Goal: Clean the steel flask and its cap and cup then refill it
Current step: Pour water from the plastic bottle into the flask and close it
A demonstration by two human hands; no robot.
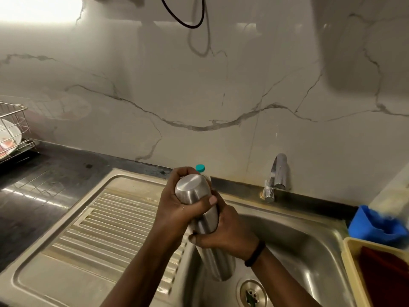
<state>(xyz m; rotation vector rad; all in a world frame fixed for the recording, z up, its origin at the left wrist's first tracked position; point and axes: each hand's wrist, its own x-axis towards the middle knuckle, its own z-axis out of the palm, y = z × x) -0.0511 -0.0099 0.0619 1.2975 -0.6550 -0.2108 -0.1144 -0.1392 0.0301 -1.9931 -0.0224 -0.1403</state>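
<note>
While your left hand [177, 202] is wrapping the cup end of one cylindrical brushed-steel flask [205, 220], your right hand [225, 231] is gripping its body just below, over the steel sink basin [298, 235]; no lettering is showing.

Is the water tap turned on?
Off. No water runs from the tap, while both hands hold the steel flask over the sink.

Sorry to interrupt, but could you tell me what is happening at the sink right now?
A person is holding a steel flask over the sink with both hands. The left hand grips the cup end at the top, while the right hand grips the body lower down. The tap shows no water running. A bottle with a teal cap stands behind the hands.
</note>
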